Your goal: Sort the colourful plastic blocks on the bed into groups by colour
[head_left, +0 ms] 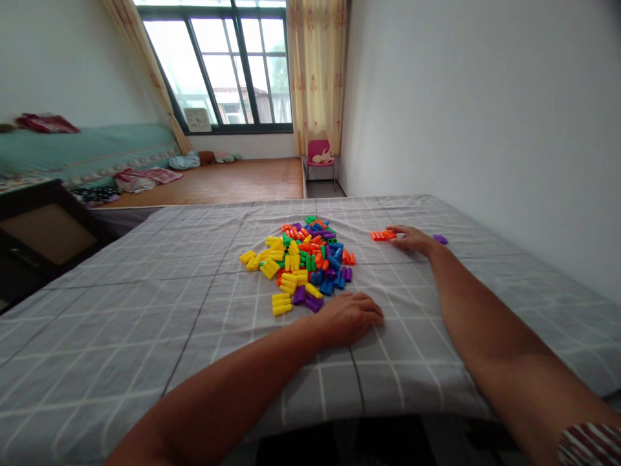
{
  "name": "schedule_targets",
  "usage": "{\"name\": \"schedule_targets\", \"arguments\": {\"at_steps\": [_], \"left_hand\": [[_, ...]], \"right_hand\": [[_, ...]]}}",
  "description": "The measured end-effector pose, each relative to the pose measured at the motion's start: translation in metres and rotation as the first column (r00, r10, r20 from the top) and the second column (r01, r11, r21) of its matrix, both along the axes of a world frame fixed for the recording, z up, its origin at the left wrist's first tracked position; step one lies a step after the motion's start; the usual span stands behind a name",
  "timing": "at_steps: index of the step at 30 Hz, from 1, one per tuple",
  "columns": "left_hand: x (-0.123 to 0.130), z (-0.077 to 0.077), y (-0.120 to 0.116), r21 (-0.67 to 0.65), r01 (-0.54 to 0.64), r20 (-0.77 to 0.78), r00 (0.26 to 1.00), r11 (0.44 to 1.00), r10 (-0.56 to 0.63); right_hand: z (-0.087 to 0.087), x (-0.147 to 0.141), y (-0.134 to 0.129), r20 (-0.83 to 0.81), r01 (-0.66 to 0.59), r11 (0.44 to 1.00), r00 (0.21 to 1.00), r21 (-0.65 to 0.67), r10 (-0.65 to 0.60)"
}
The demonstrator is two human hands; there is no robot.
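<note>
Orange toy-block row (pixel 381 235) lies toward the far edge of the cloth-covered table (pixel 145 330), right of centre. Right hand (pixel 410 239): fingers at the row's right end; cannot tell whether clamped. Left hand (pixel 350 319): palm down toward the near edge, fingers loosely bent, half open, just beside multicoloured block pile (pixel 310 255). Purple block (pixel 440 239) toward right edge, beyond right wrist.

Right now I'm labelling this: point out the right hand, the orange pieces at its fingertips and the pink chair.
Right hand (pixel 412 239), head view: back of hand.
Orange pieces (pixel 381 235), head view: row's middle.
Pink chair (pixel 317 146), head view: backrest.
</note>
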State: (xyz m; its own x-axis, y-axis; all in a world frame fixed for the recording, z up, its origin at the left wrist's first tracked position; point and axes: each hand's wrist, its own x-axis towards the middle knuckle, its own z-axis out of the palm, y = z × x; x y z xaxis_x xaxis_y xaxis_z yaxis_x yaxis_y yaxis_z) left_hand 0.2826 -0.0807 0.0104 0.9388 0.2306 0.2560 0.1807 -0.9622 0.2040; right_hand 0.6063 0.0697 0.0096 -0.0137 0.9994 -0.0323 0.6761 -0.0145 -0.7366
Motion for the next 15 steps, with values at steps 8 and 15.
{"name": "schedule_targets", "arguments": {"at_steps": [8, 15], "left_hand": [[0.0, -0.002, 0.0, 0.016, 0.003, 0.014, 1.0, 1.0, -0.004], [0.0, -0.002, -0.003, 0.034, -0.02, 0.001, 1.0, 0.999, 0.02]], "right_hand": [[-0.007, -0.008, 0.033, 0.013, 0.147, 0.967, 0.988, 0.208, -0.153], [-0.008, -0.046, 0.086, 0.429, 0.024, 0.967, 0.893, 0.255, -0.135]]}}
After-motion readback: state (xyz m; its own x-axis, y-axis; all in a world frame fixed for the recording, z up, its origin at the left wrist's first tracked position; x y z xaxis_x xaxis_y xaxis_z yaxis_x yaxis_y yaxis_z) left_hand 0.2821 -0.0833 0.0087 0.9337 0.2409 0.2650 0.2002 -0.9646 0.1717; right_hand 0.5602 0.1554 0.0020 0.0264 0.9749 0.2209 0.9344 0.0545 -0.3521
